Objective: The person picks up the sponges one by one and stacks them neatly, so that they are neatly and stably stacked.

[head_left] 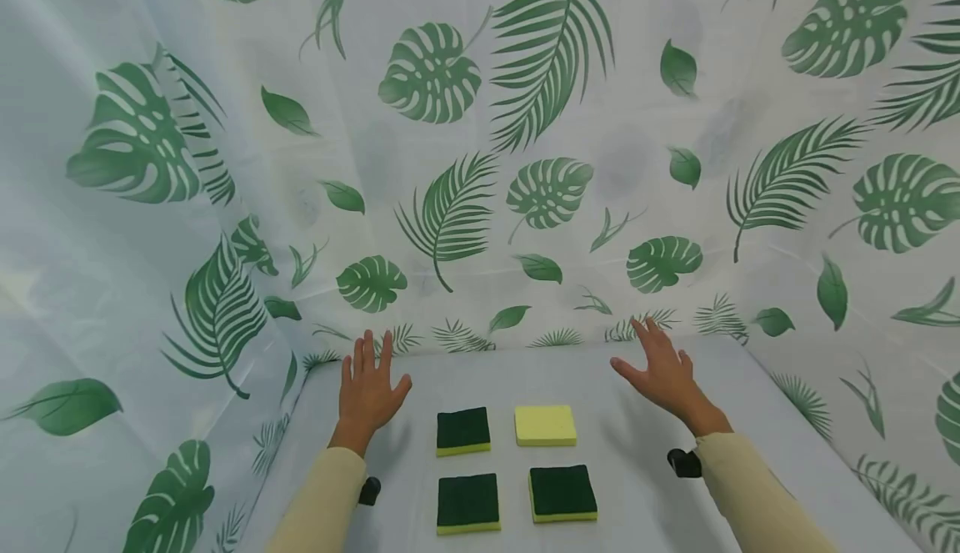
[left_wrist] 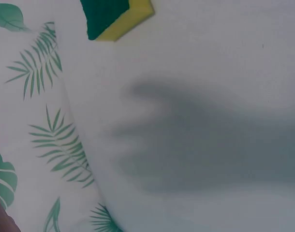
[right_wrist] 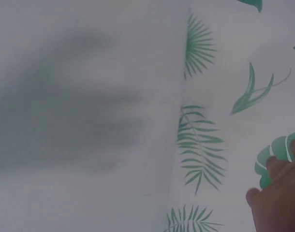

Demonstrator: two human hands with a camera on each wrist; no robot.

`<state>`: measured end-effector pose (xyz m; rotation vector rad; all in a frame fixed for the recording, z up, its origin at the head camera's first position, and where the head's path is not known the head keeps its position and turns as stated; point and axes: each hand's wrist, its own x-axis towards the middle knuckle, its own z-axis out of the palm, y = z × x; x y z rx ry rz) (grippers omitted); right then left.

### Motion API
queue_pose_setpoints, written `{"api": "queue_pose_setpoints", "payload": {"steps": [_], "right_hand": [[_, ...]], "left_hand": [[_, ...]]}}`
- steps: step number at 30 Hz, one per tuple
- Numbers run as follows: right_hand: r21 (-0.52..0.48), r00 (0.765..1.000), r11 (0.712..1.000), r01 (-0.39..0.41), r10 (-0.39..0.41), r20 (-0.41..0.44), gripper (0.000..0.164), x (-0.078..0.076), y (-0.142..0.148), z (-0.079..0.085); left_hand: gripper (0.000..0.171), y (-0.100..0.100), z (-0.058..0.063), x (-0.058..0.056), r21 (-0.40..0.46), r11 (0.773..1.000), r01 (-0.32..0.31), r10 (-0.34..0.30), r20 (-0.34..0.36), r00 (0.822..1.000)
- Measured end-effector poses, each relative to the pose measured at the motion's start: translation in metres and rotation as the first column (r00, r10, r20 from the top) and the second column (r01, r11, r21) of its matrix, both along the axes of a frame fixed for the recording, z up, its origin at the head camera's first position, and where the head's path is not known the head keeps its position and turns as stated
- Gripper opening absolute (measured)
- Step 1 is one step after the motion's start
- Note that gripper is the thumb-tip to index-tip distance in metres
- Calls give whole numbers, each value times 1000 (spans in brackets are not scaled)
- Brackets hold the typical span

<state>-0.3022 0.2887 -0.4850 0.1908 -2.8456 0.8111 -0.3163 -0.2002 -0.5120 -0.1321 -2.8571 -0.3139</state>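
Four sponges would be too exact a count, so several two-layer scouring sponges lie on the white table between my hands. At the back left is a sponge with its dark green side up (head_left: 462, 430); beside it a sponge shows its yellow side (head_left: 545, 425). In front lie a left green-topped sponge (head_left: 468, 501) and a right green-topped sponge (head_left: 562, 491). My left hand (head_left: 369, 390) hovers left of them, fingers spread, holding nothing. On the other side my right hand (head_left: 666, 374) is raised with its fingers extended, also holding nothing.
The white table (head_left: 517, 378) ends at a leaf-printed curtain (head_left: 480, 228) behind and at both sides. A small black wrist device (head_left: 684, 463) is by the right cuff, another black device (head_left: 370, 491) by the left.
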Motion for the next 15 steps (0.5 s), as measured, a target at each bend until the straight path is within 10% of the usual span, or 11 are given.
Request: {"api": "queue_pose_setpoints", "payload": {"steps": [15], "right_hand": [[-210,981,975,-77,112,161,115,33,-13,-24]], "left_hand": [[86,0,1,2,16,1000,-8,8,28,1000]]}}
